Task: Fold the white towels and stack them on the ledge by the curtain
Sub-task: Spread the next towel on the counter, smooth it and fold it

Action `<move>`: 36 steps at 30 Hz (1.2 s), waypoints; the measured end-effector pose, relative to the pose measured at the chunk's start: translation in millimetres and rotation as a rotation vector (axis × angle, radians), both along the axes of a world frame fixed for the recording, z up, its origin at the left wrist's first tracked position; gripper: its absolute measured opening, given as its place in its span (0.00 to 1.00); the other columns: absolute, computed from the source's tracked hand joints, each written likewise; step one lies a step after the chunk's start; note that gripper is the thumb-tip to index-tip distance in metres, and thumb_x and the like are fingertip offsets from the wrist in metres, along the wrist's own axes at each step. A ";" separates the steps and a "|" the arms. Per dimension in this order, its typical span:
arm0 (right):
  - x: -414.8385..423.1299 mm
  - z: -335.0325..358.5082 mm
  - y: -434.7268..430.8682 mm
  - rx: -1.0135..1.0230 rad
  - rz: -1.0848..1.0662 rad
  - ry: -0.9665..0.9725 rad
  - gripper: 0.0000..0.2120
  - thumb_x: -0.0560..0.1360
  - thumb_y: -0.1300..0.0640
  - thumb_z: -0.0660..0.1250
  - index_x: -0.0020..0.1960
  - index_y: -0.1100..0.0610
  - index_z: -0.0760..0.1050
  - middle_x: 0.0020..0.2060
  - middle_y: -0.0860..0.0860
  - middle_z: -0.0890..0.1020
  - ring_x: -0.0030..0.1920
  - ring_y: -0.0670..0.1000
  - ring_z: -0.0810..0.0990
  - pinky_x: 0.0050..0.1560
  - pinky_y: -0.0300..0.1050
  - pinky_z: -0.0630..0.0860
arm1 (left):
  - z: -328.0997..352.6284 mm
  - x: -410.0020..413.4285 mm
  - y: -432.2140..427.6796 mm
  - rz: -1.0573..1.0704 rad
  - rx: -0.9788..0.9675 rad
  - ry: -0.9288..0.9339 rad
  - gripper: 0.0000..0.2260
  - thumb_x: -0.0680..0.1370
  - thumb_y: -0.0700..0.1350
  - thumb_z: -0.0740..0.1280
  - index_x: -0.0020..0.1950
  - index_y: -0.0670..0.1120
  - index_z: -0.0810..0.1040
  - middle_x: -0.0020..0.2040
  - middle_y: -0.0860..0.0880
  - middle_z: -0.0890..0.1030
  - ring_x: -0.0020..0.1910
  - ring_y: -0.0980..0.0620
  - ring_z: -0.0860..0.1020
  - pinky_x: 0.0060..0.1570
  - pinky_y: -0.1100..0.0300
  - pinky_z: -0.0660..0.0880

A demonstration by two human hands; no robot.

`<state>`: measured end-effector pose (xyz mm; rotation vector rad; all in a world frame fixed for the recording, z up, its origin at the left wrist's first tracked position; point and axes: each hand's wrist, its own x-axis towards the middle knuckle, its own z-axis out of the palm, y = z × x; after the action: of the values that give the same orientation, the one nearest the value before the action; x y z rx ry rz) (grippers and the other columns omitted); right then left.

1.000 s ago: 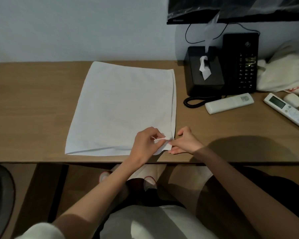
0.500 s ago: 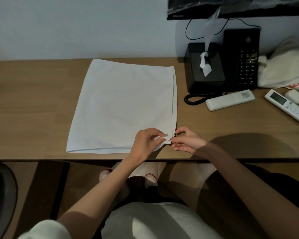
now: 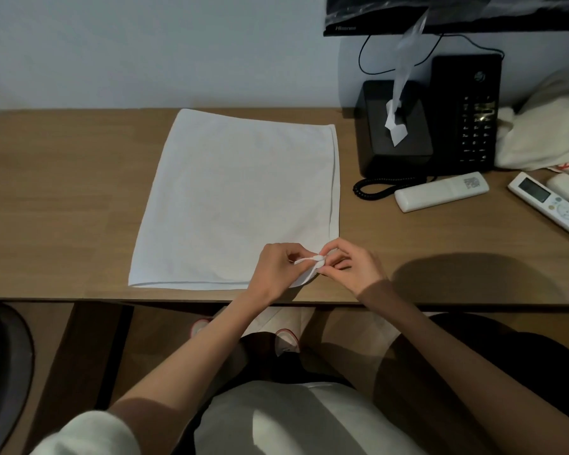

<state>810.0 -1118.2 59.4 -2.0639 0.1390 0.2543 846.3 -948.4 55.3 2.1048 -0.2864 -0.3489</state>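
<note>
A white towel (image 3: 234,198) lies flat on the wooden desk (image 3: 63,192), folded double with its hemmed edge on the right. At its near right corner both hands meet. My left hand (image 3: 276,274) pinches the lifted corner layers between thumb and fingers. My right hand (image 3: 352,267) pinches the same corner from the right side. The corner is raised a little off the desk. No ledge or curtain is in view.
A black tissue box (image 3: 396,126) and a black desk phone (image 3: 467,113) stand at the back right, with two white remotes (image 3: 440,191) (image 3: 552,205) in front. A cream cloth bundle (image 3: 552,129) lies far right. A screen (image 3: 440,11) hangs above.
Both hands stay at the near right corner and shift their pinch slightly; the corner is lifted a bit more. The rest of the towel has not moved.
</note>
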 end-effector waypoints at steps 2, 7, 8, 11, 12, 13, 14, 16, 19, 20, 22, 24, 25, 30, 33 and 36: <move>1.2 1.9 -1.0 -0.114 0.082 -0.054 0.12 0.70 0.57 0.75 0.48 0.44 0.76 0.38 0.43 0.81 0.41 0.44 0.80 0.45 0.44 0.81 | -1.4 0.8 0.6 0.021 -0.007 0.017 0.06 0.73 0.46 0.73 0.47 0.46 0.85 0.40 0.52 0.84 0.38 0.56 0.79 0.40 0.63 0.75; 6.1 6.5 -2.2 -0.305 0.231 -0.204 0.09 0.74 0.57 0.71 0.53 0.51 0.77 0.41 0.42 0.72 0.40 0.43 0.70 0.41 0.43 0.74 | -2.1 0.6 4.3 0.017 -0.012 0.018 0.06 0.74 0.46 0.72 0.46 0.46 0.85 0.37 0.55 0.82 0.35 0.62 0.76 0.35 0.73 0.68; 7.5 8.0 -1.3 -0.346 0.249 -0.248 0.08 0.74 0.57 0.71 0.53 0.53 0.78 0.43 0.43 0.72 0.42 0.43 0.70 0.42 0.41 0.73 | -1.5 0.7 6.0 0.017 -0.007 0.017 0.06 0.74 0.47 0.71 0.46 0.46 0.85 0.37 0.56 0.82 0.35 0.62 0.77 0.35 0.73 0.68; 12.7 17.8 1.8 -0.403 0.247 -0.335 0.08 0.76 0.58 0.69 0.55 0.58 0.77 0.53 0.50 0.73 0.48 0.45 0.73 0.45 0.39 0.75 | 2.4 2.6 17.8 0.023 0.057 -0.019 0.07 0.75 0.48 0.70 0.50 0.46 0.84 0.41 0.55 0.82 0.37 0.60 0.77 0.37 0.73 0.68; 15.5 23.6 3.4 -0.387 0.240 -0.363 0.08 0.77 0.58 0.67 0.55 0.59 0.76 0.55 0.51 0.73 0.49 0.44 0.73 0.46 0.38 0.75 | 4.8 3.8 25.1 0.040 0.086 -0.043 0.08 0.75 0.48 0.70 0.51 0.47 0.84 0.42 0.55 0.82 0.38 0.62 0.76 0.38 0.74 0.68; 18.4 30.6 5.8 -0.344 0.228 -0.386 0.08 0.78 0.58 0.66 0.56 0.59 0.76 0.55 0.49 0.73 0.48 0.42 0.74 0.46 0.35 0.74 | 7.4 5.6 34.3 0.070 0.112 -0.064 0.08 0.75 0.47 0.70 0.52 0.47 0.84 0.43 0.57 0.81 0.38 0.63 0.76 0.38 0.74 0.68; 21.7 37.9 8.8 -0.287 0.206 -0.397 0.09 0.79 0.57 0.64 0.57 0.58 0.75 0.53 0.46 0.74 0.46 0.40 0.74 0.44 0.32 0.72 | 10.9 7.4 45.4 0.113 0.132 -0.079 0.07 0.75 0.47 0.70 0.52 0.48 0.84 0.43 0.59 0.81 0.39 0.64 0.76 0.39 0.75 0.68; 28.8 51.9 16.7 -0.201 0.134 -0.411 0.09 0.80 0.55 0.62 0.58 0.56 0.73 0.44 0.38 0.72 0.41 0.36 0.73 0.37 0.29 0.68 | 19.1 10.8 71.6 0.206 0.176 -0.104 0.07 0.76 0.45 0.69 0.52 0.49 0.84 0.45 0.59 0.82 0.42 0.63 0.78 0.42 0.74 0.70; 42.2 71.5 32.4 -0.138 0.008 -0.453 0.09 0.80 0.54 0.61 0.59 0.55 0.72 0.42 0.38 0.73 0.38 0.35 0.73 0.35 0.28 0.68 | 35.1 13.9 117.4 0.313 0.262 -0.159 0.09 0.76 0.40 0.67 0.54 0.47 0.84 0.50 0.54 0.84 0.46 0.59 0.79 0.46 0.65 0.73; 47.0 79.1 38.6 -0.095 -0.025 -0.465 0.09 0.80 0.55 0.60 0.59 0.55 0.71 0.43 0.41 0.74 0.38 0.36 0.73 0.35 0.28 0.68 | 40.9 13.8 132.9 0.339 0.289 -0.178 0.10 0.76 0.38 0.67 0.54 0.46 0.84 0.51 0.52 0.84 0.47 0.58 0.78 0.45 0.64 0.72; 55.9 95.4 50.1 0.016 -0.093 -0.497 0.06 0.81 0.57 0.60 0.57 0.55 0.70 0.42 0.45 0.75 0.35 0.41 0.74 0.35 0.31 0.70 | 50.8 11.8 163.4 0.377 0.320 -0.191 0.12 0.75 0.33 0.66 0.53 0.44 0.84 0.50 0.49 0.84 0.46 0.55 0.79 0.43 0.64 0.71; 62.7 113.5 60.2 0.092 -0.158 -0.552 0.04 0.81 0.59 0.58 0.56 0.54 0.68 0.40 0.49 0.76 0.35 0.46 0.76 0.37 0.34 0.73 | 57.7 7.1 191.5 0.427 0.350 -0.168 0.14 0.73 0.30 0.65 0.53 0.42 0.84 0.48 0.45 0.85 0.45 0.51 0.81 0.40 0.62 0.71; 64.8 122.4 65.0 0.103 -0.179 -0.587 0.04 0.81 0.59 0.58 0.56 0.54 0.68 0.39 0.50 0.77 0.37 0.47 0.78 0.38 0.35 0.75 | 60.5 3.8 203.8 0.455 0.376 -0.151 0.14 0.72 0.30 0.65 0.53 0.42 0.84 0.46 0.44 0.85 0.44 0.49 0.81 0.38 0.60 0.71; 58.4 158.2 92.8 0.068 -0.232 -0.730 0.07 0.82 0.60 0.57 0.58 0.59 0.69 0.44 0.46 0.77 0.43 0.48 0.81 0.44 0.37 0.78 | 86.1 -14.5 243.4 0.558 0.428 -0.174 0.14 0.73 0.39 0.64 0.55 0.45 0.83 0.44 0.43 0.84 0.37 0.45 0.79 0.36 0.54 0.75; 38.1 175.5 112.2 0.103 -0.317 -0.790 0.08 0.82 0.60 0.56 0.59 0.62 0.68 0.48 0.53 0.77 0.46 0.49 0.80 0.46 0.39 0.77 | 114.5 -25.9 263.1 0.689 0.225 0.013 0.14 0.78 0.42 0.62 0.61 0.43 0.78 0.46 0.43 0.80 0.38 0.44 0.78 0.40 0.51 0.79; 6.8 190.8 129.1 0.114 -0.410 -0.861 0.06 0.82 0.62 0.55 0.56 0.62 0.67 0.45 0.48 0.74 0.43 0.39 0.75 0.45 0.31 0.72 | 149.0 -48.2 279.6 0.784 -0.305 0.394 0.10 0.81 0.45 0.55 0.54 0.45 0.74 0.36 0.47 0.74 0.24 0.50 0.72 0.25 0.64 0.74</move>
<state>816.7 -989.1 250.2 -1.8147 0.0116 -0.8487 798.0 -668.8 204.3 1.6435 0.6650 -0.2164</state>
